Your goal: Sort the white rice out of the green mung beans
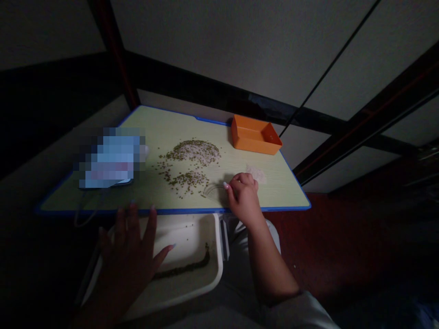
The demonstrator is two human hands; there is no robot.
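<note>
Right hand (243, 198) curled tight on the desk (164, 130), just beside the beans (192, 151), any grip hard to tell in this dimness, left hand (125, 260) spread wide open, empty, over the tray (192, 237)

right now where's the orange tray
In the head view, the orange tray sits at the far edge of the pale green table, toward the right, beyond the right hand and right of the mound of green beans and white grains.

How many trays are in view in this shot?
2: an orange tray at the far edge of the green tabletop, and a white tray below its near edge, beneath the left hand.
</note>
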